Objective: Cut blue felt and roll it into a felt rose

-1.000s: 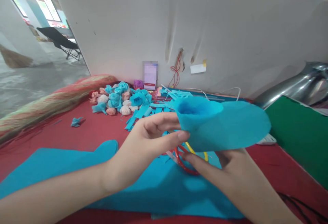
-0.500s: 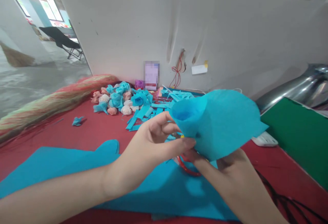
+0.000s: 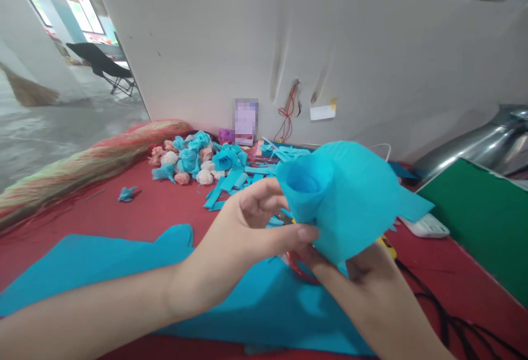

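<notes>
A strip of blue crepe paper (image 3: 355,200) is partly rolled into a cup-like flower shape at its left end, while a rounded petal edge and a pointed tail spread to the right. My left hand (image 3: 256,222) pinches the base of the roll between thumb and fingers. Just below, my right hand (image 3: 350,277) grips the lower edge of the same paper, its fingers mostly hidden behind it. Red-handled scissors (image 3: 297,267) lie beneath the hands, partly covered. Under them a large blue paper sheet (image 3: 231,316) is spread on the red tabletop (image 3: 124,217).
Finished paper flowers (image 3: 190,159) in blue, pink and white are heaped at the back, beside blue paper strips (image 3: 225,184). A green board (image 3: 482,222) and a white device (image 3: 427,225) lie right. Black cables (image 3: 441,310) run at lower right.
The rolled end has turned slightly toward me, showing more of its inner coil. The loose paper has shifted a little and its tail points further out. Both hands keep hold.
</notes>
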Action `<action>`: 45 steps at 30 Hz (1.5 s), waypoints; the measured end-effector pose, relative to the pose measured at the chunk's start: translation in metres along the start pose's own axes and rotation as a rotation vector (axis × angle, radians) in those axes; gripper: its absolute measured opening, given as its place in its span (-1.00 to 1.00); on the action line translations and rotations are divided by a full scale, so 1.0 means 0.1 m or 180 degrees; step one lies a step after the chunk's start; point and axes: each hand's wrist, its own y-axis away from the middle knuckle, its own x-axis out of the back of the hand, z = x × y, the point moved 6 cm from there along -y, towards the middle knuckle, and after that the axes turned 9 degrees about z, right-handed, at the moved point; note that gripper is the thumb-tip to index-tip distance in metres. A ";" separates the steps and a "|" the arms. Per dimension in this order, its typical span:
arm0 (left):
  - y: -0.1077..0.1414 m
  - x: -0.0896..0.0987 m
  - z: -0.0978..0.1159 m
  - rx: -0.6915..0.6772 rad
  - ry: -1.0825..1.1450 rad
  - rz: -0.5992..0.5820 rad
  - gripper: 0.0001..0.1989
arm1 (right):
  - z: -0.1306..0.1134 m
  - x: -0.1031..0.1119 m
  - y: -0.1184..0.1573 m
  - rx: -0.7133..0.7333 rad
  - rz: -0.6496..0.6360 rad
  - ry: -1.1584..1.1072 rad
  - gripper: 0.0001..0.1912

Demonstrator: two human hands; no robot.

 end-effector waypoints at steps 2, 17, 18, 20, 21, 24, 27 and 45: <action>-0.01 0.01 -0.01 0.0018 -0.0103 0.0057 -0.86 | 0.01 -0.03 0.02 0.0002 -0.0152 -0.0118 -0.82; 0.04 -0.04 -0.01 -0.0044 -0.0265 -0.0014 -0.89 | -0.07 -0.15 -0.04 -0.0224 -0.0584 -0.0474 -0.78; 0.05 -0.03 -0.02 -0.0003 -0.0255 -0.0010 -0.88 | -0.07 -0.14 -0.04 -0.0213 -0.0557 -0.0468 -0.78; 0.05 -0.03 -0.04 0.0048 -0.0182 -0.0021 -0.87 | -0.07 -0.13 -0.04 -0.0157 -0.0492 -0.0426 -0.78; 0.05 -0.04 -0.04 0.0048 -0.0144 -0.0047 -0.86 | -0.06 -0.12 -0.03 -0.0123 -0.0479 -0.0410 -0.77; 0.05 -0.05 -0.04 0.0005 -0.0095 -0.0131 -0.88 | -0.06 -0.12 -0.03 -0.0045 -0.0517 -0.0442 -0.74; 0.05 -0.05 -0.04 0.0007 -0.0110 -0.0177 -0.88 | -0.03 -0.12 -0.01 -0.0124 -0.0567 -0.0460 -0.73; 0.04 -0.01 -0.06 0.0292 0.0168 -0.0054 -0.92 | 0.06 -0.06 0.02 -0.1687 -0.0627 -0.0487 -0.70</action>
